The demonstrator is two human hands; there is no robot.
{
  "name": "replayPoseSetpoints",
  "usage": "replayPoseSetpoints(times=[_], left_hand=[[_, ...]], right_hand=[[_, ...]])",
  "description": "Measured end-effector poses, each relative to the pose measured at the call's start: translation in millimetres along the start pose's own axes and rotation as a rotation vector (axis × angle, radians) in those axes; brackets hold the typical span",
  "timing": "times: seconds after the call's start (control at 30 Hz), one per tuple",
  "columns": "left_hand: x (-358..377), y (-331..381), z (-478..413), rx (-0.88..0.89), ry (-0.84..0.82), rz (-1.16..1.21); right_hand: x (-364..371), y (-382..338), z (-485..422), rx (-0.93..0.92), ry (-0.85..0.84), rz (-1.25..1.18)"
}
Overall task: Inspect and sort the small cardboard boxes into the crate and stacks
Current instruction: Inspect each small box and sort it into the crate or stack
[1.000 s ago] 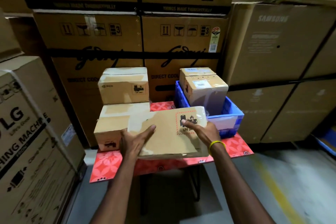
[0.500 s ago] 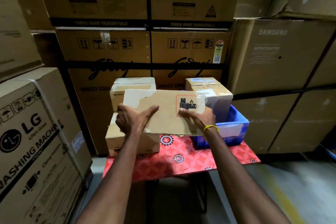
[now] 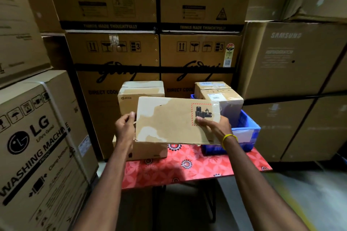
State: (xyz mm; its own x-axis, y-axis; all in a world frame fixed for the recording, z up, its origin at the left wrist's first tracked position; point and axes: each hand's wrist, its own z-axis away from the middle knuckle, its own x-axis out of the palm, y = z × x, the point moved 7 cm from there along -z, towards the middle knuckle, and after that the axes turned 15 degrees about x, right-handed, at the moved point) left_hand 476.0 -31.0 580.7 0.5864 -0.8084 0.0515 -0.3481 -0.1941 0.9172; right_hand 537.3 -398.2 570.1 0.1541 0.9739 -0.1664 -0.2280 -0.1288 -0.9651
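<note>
Gripping a flat brown cardboard box (image 3: 169, 120) with a red-hatched battery label, the left hand (image 3: 124, 131) curls round its left edge and the right hand (image 3: 216, 127) clasps its lower right corner. The box is held above the red patterned table (image 3: 187, 167), in front of two stacked brown cartons (image 3: 140, 92) and a blue plastic crate (image 3: 247, 127) that holds more cartons.

Boxes (image 3: 221, 97) crowd the blue crate (image 3: 248, 124); red tablecloth (image 3: 189, 171) in front lies open.

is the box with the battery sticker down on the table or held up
Held up: the left hand and right hand grip the box by its ends, clear above the red table.
</note>
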Motion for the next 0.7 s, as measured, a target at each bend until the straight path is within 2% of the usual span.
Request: replayPoseSetpoints(times=[0.1,0.2,0.33,0.37,0.47,0.57,0.7], left_hand=[[0.2,2.5,1.5,-0.009,-0.030,0.238],[4.1,9.8,-10.3,0.018,-0.049,0.310],[18.0,-11.8,-27.1,-0.144,-0.340,0.204],[19.1,-43.2,-43.0,-0.163,-0.411,0.146],[19.3,-63.0,-55.5,-0.159,-0.585,0.005],[21.4,-24.4,-39.1,-0.116,-0.588,-0.044],[17.3,-3.3,-32.7,-0.137,-0.401,0.086]], right_hand=[[-6.7,5.6,-2.9,0.035,-0.103,-0.132],[-5.7,7.9,2.6,0.050,-0.192,-0.256],[-8.3,13.0,3.1,0.004,-0.229,-0.329],[-9.9,13.3,3.1,-0.017,-0.229,-0.331],[-15.8,13.8,4.6,-0.077,-0.216,-0.340],[-23.6,12.2,-0.7,-0.117,-0.150,-0.308],[-36.4,2.1,-6.3,-0.141,0.013,-0.259]])
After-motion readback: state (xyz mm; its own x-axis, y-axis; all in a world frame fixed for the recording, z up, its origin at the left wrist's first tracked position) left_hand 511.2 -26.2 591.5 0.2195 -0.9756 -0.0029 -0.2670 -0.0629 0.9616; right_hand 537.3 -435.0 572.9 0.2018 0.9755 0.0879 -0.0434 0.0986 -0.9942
